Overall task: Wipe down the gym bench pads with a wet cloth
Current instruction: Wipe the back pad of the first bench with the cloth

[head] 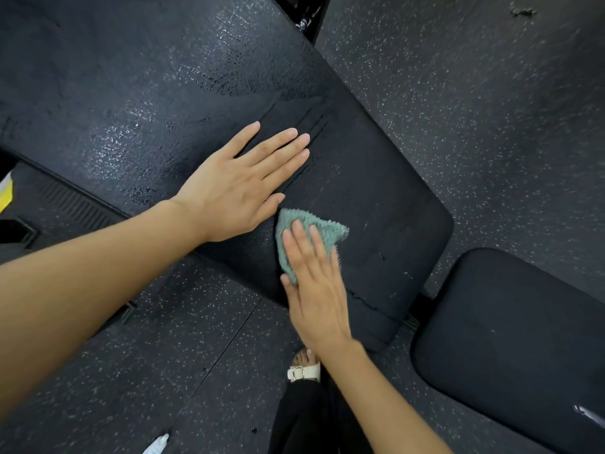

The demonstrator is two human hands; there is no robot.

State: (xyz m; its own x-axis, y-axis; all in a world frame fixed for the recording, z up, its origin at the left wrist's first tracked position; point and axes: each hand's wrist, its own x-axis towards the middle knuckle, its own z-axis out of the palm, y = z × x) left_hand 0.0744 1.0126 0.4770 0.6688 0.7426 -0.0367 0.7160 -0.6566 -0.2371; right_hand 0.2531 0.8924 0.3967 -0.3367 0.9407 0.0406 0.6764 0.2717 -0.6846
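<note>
Cloth (324,228), green, lies on the long bench pad (376,191); right hand (311,290) presses it with straight fingers; left hand (242,185) rests flat, released, beside it.

Dim even light, wet glare on pad (157,103), wide-angle edge distortion

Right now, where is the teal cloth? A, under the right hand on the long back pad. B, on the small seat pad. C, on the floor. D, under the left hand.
A: the teal cloth lies on the long back pad under the right hand, whose fingers are straight; the left hand rests flat on the pad beside it.
</note>
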